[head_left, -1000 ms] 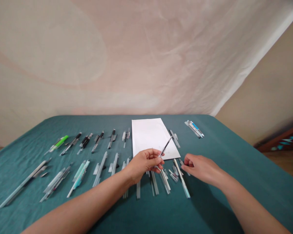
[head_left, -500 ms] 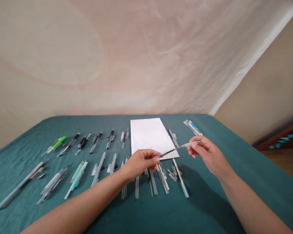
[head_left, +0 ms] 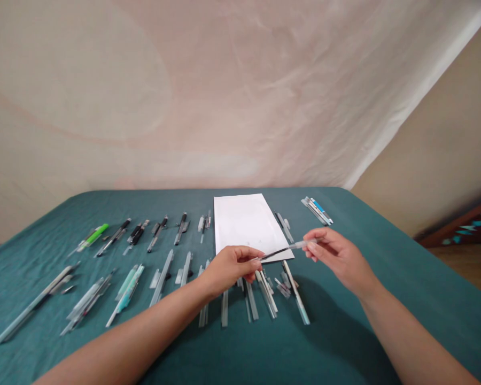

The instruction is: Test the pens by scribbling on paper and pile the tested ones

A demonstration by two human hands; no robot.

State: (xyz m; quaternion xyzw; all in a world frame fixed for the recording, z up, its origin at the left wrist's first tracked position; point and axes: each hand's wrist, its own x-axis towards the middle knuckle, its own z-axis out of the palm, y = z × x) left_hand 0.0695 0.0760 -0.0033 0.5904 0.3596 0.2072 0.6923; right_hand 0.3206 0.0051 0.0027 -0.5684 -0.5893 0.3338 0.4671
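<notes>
Green tabletop (head_left: pixel 264 353), slim pen piece (head_left: pixel 279 251) aloft over the white paper (head_left: pixel 244 224) near its front edge, left hand (head_left: pixel 234 267) pinching the dark end, right hand (head_left: pixel 339 259) the clear; likely light, stiff, slick, best gripped at both ends.
</notes>
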